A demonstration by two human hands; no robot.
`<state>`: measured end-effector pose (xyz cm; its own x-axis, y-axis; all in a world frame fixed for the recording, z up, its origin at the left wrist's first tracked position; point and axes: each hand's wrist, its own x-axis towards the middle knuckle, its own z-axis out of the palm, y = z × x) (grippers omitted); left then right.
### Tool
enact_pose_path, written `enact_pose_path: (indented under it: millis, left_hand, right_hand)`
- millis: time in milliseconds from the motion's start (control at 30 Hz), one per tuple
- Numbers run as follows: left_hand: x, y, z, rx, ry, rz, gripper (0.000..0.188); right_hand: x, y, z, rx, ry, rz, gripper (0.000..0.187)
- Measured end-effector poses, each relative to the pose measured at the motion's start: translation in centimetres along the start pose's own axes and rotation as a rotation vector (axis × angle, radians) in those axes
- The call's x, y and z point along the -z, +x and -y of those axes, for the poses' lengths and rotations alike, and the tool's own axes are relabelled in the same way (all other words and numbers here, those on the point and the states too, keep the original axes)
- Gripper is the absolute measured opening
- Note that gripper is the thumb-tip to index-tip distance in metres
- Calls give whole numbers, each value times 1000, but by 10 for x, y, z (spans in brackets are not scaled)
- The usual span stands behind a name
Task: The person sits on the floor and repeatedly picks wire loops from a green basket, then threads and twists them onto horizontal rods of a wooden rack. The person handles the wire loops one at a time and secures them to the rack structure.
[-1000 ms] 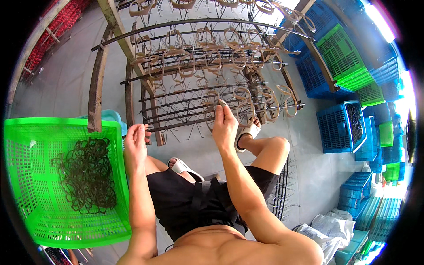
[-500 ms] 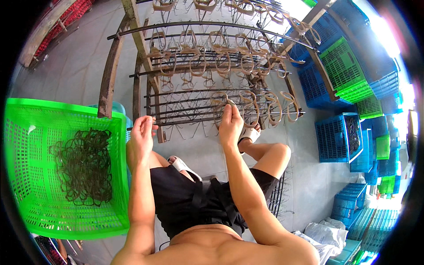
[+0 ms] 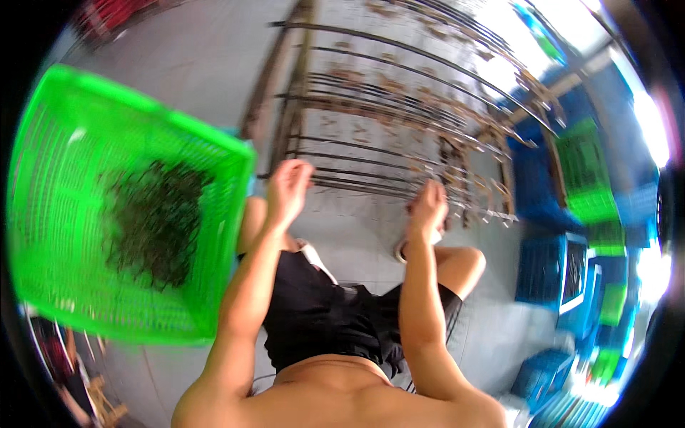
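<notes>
My left hand (image 3: 288,191) is raised by the left end of a rack, just right of a green plastic basket (image 3: 242,148). Its fingers look curled, but motion smears them and hides anything small between them. At the right part of the rack's lower rods (image 3: 357,187), my right hand (image 3: 429,208) has its fingers pressed together, pointing away from me. What they grip, if anything, cannot be made out. Brown loop-shaped pieces (image 3: 457,175) hang on the rods beside and beyond this hand. A tangle of dark thin loops (image 3: 158,221) lies inside the basket.
Wooden posts (image 3: 294,85) carry the rack's several tiers of rods. Stacked blue crates (image 3: 540,267) and green crates (image 3: 586,160) stand along the right. My bent knees and sandalled feet are below the rack. Red material (image 3: 114,16) shows at the far left.
The whole view has swung and blurred, so basket and rack appear shifted rightward. My right hand has moved right along the rods. My left hand stays near the rack's left end.
</notes>
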<state>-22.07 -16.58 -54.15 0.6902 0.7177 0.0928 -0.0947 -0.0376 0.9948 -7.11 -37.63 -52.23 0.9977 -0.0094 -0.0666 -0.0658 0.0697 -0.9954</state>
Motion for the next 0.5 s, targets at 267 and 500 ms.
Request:
enact_pose_path:
  millis: [267, 500]
  left_hand:
    - [79, -5, -7, -45, 397, -254, 24]
    - [227, 6, 88, 518, 1351, -393, 31]
  right_hand:
    - [35, -31, 31, -45, 41, 107, 19]
    - [64, -45, 24, 366, -488, 147, 42]
